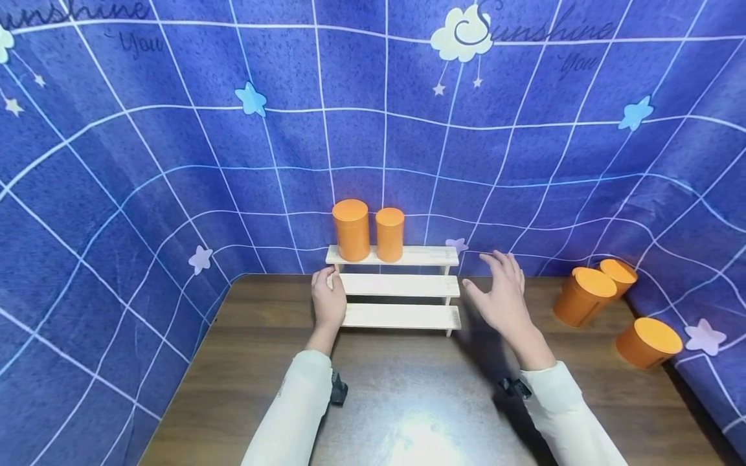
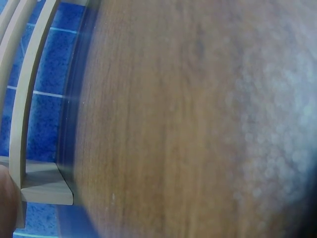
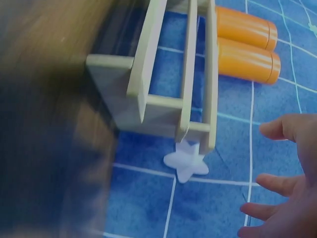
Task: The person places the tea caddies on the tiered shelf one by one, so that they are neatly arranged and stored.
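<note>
A three-tier pale wooden display rack point(image 1: 402, 285) stands at the back of the table. At its left end my left hand point(image 1: 329, 301) grips the side by the middle tier; the left wrist view catches only a bit of a finger point(image 2: 7, 203) against the wood. Two orange lidded canisters, a wider one point(image 1: 351, 233) and a slimmer one point(image 1: 390, 236), stand upright on the top tier, toward the left. Off the rack's right end, my right hand point(image 1: 504, 294) is raised with fingers spread, holding nothing. In the right wrist view its fingers are apart from the rack point(image 3: 210, 84).
Three more orange canisters stand on the table at the right: one point(image 1: 585, 298) in front of another point(image 1: 619, 275), and a third point(image 1: 649, 343) nearer me. A blue patterned cloth point(image 1: 408, 142) hangs behind and along both sides of the brown wooden table point(image 1: 233, 388).
</note>
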`<state>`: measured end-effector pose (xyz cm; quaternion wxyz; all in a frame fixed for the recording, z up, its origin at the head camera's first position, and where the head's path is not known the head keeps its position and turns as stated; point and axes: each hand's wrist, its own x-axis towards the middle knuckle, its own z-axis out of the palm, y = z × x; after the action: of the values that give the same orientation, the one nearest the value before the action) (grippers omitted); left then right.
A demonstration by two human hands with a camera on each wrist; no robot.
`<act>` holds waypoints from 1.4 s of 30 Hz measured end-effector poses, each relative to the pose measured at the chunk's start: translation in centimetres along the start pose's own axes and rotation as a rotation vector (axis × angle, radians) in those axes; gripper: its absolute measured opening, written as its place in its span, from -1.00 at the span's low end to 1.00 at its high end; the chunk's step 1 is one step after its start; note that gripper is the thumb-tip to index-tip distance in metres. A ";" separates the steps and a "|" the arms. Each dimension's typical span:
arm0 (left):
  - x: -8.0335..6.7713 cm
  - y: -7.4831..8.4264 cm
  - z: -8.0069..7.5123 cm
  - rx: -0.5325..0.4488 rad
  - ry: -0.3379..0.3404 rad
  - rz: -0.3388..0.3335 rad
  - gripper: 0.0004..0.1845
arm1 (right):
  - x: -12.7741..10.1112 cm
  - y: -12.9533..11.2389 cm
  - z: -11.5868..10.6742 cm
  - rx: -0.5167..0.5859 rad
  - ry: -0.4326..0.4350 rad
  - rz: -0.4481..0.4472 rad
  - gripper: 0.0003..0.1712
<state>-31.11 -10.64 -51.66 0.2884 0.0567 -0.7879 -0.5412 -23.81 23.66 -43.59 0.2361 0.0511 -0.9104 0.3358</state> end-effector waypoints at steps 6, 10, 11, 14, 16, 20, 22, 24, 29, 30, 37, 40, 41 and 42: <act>0.1 -0.3 0.0 0.012 -0.004 -0.004 -0.74 | -0.5 1.2 -1.1 -0.043 0.007 0.015 -0.26; 0.2 -0.6 0.0 0.018 0.010 0.008 -0.75 | -0.9 2.2 -1.5 -0.049 0.048 0.020 -0.28; 0.3 -0.8 -0.1 0.017 0.016 0.012 -0.76 | -1.0 2.4 -1.5 -0.050 0.055 0.022 -0.28; 0.4 -1.0 -0.2 0.014 0.028 0.022 -0.77 | -1.4 3.1 -1.7 -0.054 0.056 0.044 -0.29; 0.4 -1.0 -0.2 0.012 0.026 0.026 -0.77 | -1.6 3.5 -1.9 -0.062 0.052 0.059 -0.29; 0.4 -0.9 -0.3 0.011 0.013 0.020 -0.76 | -1.9 4.4 -2.7 -0.078 0.063 0.091 -0.28; 0.3 -0.9 -0.3 0.013 0.009 0.012 -0.76 | -2.0 4.8 -3.2 -0.088 0.081 0.099 -0.28; 0.3 -0.9 -0.3 0.014 0.007 0.001 -0.76 | -2.0 5.2 -3.7 -0.095 0.104 0.099 -0.29; 0.2 -0.9 -0.2 0.010 0.010 -0.003 -0.76 | -2.0 6.1 -4.9 -0.124 0.180 0.073 -0.30; 0.2 -0.9 -0.2 0.008 0.010 -0.002 -0.76 | -2.0 6.4 -5.1 -0.133 0.196 0.070 -0.31; 0.4 -1.0 0.0 0.004 0.012 0.004 -0.77 | -2.0 8.4 -6.2 -0.170 0.289 0.086 -0.29; 0.3 -0.9 0.1 -0.002 0.009 -0.007 -0.77 | -2.0 9.4 -6.7 -0.138 0.308 0.162 -0.25; 0.3 -0.8 0.1 -0.003 0.008 -0.009 -0.76 | -2.0 9.7 -6.9 -0.122 0.320 0.193 -0.24; 0.3 -0.8 0.2 -0.002 0.008 -0.008 -0.76 | -2.0 10.1 -7.1 -0.099 0.333 0.230 -0.21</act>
<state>-31.58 -10.94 -52.29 0.2896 0.0617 -0.7860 -0.5427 -21.75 35.78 -45.76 0.3457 -0.1212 -0.8740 0.3193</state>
